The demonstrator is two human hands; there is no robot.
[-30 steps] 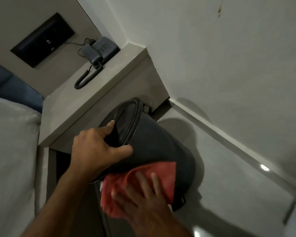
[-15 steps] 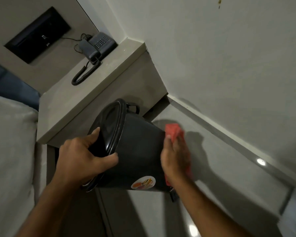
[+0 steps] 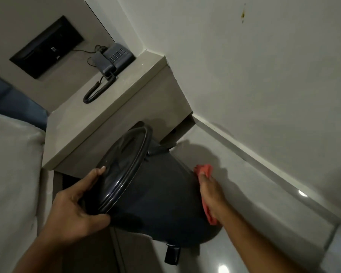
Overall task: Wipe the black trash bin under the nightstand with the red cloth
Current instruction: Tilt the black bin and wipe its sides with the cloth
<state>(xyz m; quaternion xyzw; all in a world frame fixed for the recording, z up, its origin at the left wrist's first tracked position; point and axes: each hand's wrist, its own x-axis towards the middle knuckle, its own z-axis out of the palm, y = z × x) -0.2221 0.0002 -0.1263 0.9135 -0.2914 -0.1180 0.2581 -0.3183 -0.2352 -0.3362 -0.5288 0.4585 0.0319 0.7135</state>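
Note:
The black trash bin [image 3: 158, 196] is tilted, its lidded top turned toward me and to the left, in front of the grey nightstand [image 3: 110, 115]. My left hand [image 3: 75, 209] grips the rim of the lid, thumb below and fingers on top. My right hand [image 3: 211, 192] presses the red cloth [image 3: 204, 169] flat against the bin's far right side. Only the cloth's upper end and a strip under the palm show. The bin's black pedal [image 3: 171, 255] sticks out at its base.
A dark corded telephone [image 3: 112, 60] sits on the nightstand by the wall corner. A black wall panel [image 3: 47, 46] is above it. A pale bed or cushion [image 3: 10, 174] fills the left. Glossy floor tiles [image 3: 264, 194] and a skirting board run along the right wall.
The right hand carried the cloth from the bin's near side around to its far right side. The bin has turned, hiding its sticker, while the left hand kept hold of the rim.

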